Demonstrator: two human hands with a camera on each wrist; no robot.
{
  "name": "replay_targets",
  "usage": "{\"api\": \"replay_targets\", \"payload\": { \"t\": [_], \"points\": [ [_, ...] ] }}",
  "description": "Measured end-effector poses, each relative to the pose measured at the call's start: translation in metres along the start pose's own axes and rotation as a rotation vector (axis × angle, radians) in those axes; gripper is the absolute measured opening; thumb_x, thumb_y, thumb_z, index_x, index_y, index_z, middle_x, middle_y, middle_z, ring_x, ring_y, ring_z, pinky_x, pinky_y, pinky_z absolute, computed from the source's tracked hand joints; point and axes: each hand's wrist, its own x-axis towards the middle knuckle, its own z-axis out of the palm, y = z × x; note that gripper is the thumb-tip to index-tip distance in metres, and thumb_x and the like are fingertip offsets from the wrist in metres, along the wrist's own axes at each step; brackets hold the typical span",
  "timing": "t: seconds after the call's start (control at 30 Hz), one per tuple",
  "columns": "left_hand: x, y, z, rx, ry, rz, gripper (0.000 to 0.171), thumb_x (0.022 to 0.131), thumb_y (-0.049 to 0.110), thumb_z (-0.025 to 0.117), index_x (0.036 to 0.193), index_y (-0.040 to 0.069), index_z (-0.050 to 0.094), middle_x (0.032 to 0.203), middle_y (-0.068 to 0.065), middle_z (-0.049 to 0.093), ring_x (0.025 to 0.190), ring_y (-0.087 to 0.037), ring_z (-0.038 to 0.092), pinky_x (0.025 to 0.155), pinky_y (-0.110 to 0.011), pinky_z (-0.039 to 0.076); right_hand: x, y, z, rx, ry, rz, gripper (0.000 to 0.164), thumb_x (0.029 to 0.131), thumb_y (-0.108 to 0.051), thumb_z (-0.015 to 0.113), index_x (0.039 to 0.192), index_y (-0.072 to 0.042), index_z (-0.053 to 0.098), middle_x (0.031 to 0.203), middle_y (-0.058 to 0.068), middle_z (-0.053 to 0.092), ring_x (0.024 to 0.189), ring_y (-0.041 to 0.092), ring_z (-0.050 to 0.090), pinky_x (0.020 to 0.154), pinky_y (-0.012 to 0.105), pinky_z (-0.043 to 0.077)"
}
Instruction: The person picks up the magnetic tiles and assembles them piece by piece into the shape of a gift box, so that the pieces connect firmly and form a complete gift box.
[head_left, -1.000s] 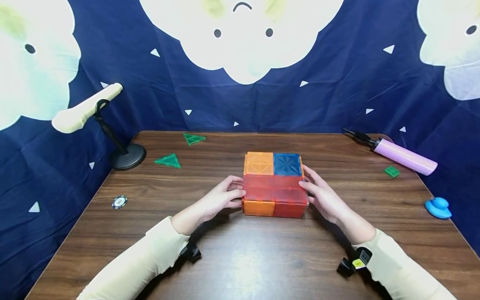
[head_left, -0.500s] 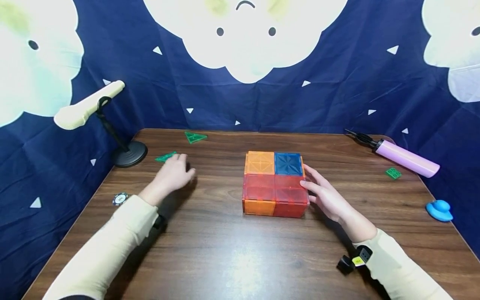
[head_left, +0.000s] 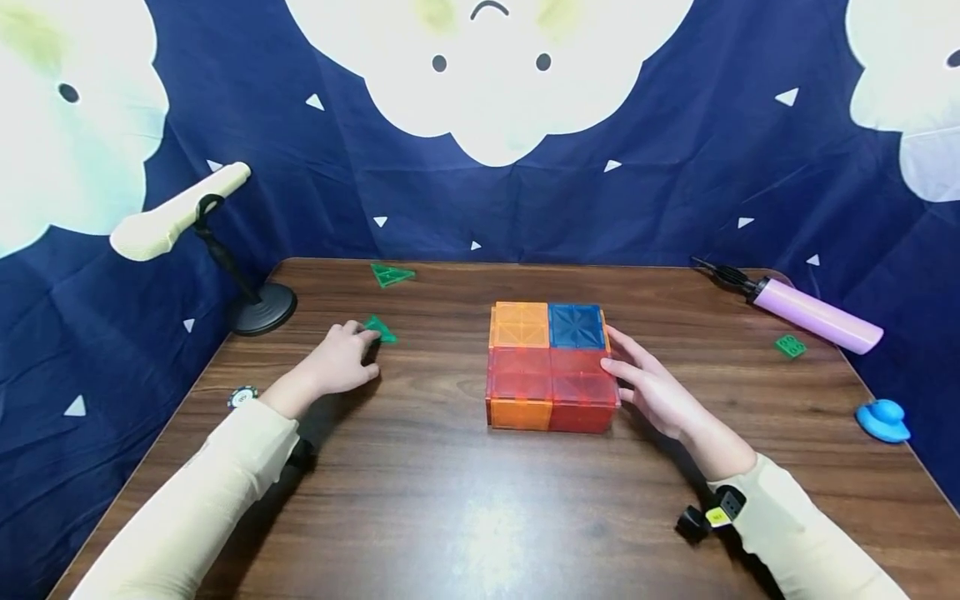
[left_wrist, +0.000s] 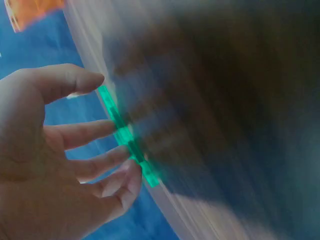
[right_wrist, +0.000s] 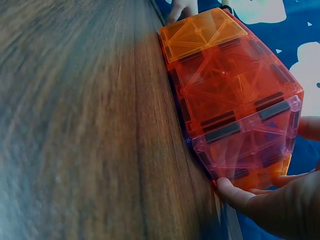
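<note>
A box built of see-through magnetic tiles (head_left: 520, 372) stands in the middle of the wooden table, orange and blue at the back of its top and red along the front. My right hand (head_left: 660, 398) rests at its right end with fingers spread against the side, and a pinkish tile (right_wrist: 247, 137) shows there in the right wrist view. Farther left, my left hand (head_left: 336, 358) touches a green triangle tile (head_left: 382, 328) with its fingertips. The left wrist view has this tile (left_wrist: 122, 132) edge-on beneath loosely extended fingers, its thumb tip close to one end.
Another green triangle tile (head_left: 391, 275) lies at the back left. A poker chip (head_left: 242, 397) is partly behind the left sleeve, near a black stand (head_left: 262, 310) bearing a cream tube. At the right are a purple pump (head_left: 817, 315), a small green brick (head_left: 790, 346) and a blue duck (head_left: 882, 420).
My left hand has let go of the box's left side and reached left to the nearer green triangle tile, which has shifted right and turned. The right hand stays at the box.
</note>
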Motion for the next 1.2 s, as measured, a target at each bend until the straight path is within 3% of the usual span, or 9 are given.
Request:
{"api": "replay_targets", "payload": {
  "t": [0.13,0.23,0.37,0.47,0.63,0.83,1.0,1.2],
  "points": [
    [-0.005,0.023,0.003,-0.006,0.000,0.073,0.055,0.091,0.018,0.071,0.138,-0.008,0.057,0.125,-0.029,0.054,0.113,-0.048,0.051,0.093,-0.060,0.046,0.001,-0.003,0.000,-0.006,-0.001,0.000,0.072,0.108,-0.024,0.048,0.165,-0.011,0.006,0.165,0.023,0.014,0.143,0.039,0.030,0.093,0.025,0.051],
    [-0.001,0.030,0.003,0.004,0.018,0.086,0.053,0.092,0.020,0.073,0.138,-0.002,0.059,0.123,-0.024,0.057,0.111,-0.045,0.054,0.086,-0.060,0.049,0.002,-0.003,0.000,-0.002,0.003,-0.001,0.071,0.108,-0.023,0.048,0.165,-0.010,0.006,0.165,0.022,0.015,0.142,0.037,0.032,0.093,0.025,0.051],
    [0.010,0.027,0.001,0.018,0.032,0.047,0.053,0.095,0.024,0.073,0.140,0.002,0.057,0.127,-0.023,0.057,0.112,-0.045,0.055,0.084,-0.062,0.050,0.003,-0.002,0.000,-0.003,0.003,-0.009,0.071,0.108,-0.022,0.048,0.165,-0.010,0.008,0.165,0.022,0.017,0.138,0.031,0.037,0.093,0.026,0.051],
    [0.017,0.021,0.000,-0.002,-0.009,0.031,0.054,0.097,0.025,0.071,0.143,0.001,0.055,0.130,-0.025,0.054,0.114,-0.046,0.053,0.088,-0.063,0.049,0.004,-0.001,0.000,-0.005,-0.001,-0.010,0.070,0.108,-0.022,0.048,0.165,-0.010,0.008,0.164,0.022,0.019,0.136,0.028,0.041,0.094,0.026,0.052],
    [0.022,0.014,-0.001,-0.050,-0.025,0.061,0.049,0.096,0.021,0.072,0.136,-0.002,0.056,0.124,-0.025,0.053,0.111,-0.047,0.052,0.092,-0.061,0.046,0.004,-0.002,0.001,-0.006,-0.003,-0.007,0.071,0.108,-0.023,0.048,0.165,-0.011,0.008,0.165,0.022,0.017,0.140,0.033,0.036,0.094,0.026,0.052],
    [0.021,0.020,0.001,-0.165,0.041,0.113,0.038,0.093,0.007,0.075,0.121,-0.001,0.052,0.109,-0.019,0.061,0.103,-0.039,0.060,0.088,-0.053,0.049,0.003,-0.003,0.000,-0.011,-0.001,-0.011,0.071,0.108,-0.023,0.048,0.165,-0.010,0.008,0.166,0.021,0.016,0.143,0.037,0.032,0.094,0.026,0.051],
    [0.020,0.031,0.000,-0.256,0.127,0.163,0.029,0.090,-0.010,0.070,0.114,-0.001,0.055,0.101,-0.016,0.066,0.098,-0.034,0.066,0.083,-0.049,0.054,0.002,-0.002,-0.001,-0.017,0.004,-0.013,0.071,0.108,-0.023,0.048,0.165,-0.010,0.008,0.165,0.021,0.017,0.141,0.035,0.034,0.093,0.026,0.052],
    [0.022,0.054,-0.012,-0.409,0.257,0.163,0.017,0.090,-0.007,0.069,0.102,0.002,0.061,0.091,-0.009,0.067,0.087,-0.024,0.067,0.079,-0.041,0.056,0.001,0.000,-0.001,-0.009,0.008,-0.015,0.070,0.108,-0.023,0.048,0.165,-0.010,0.008,0.165,0.022,0.017,0.139,0.032,0.037,0.093,0.026,0.052]
  ]
}}
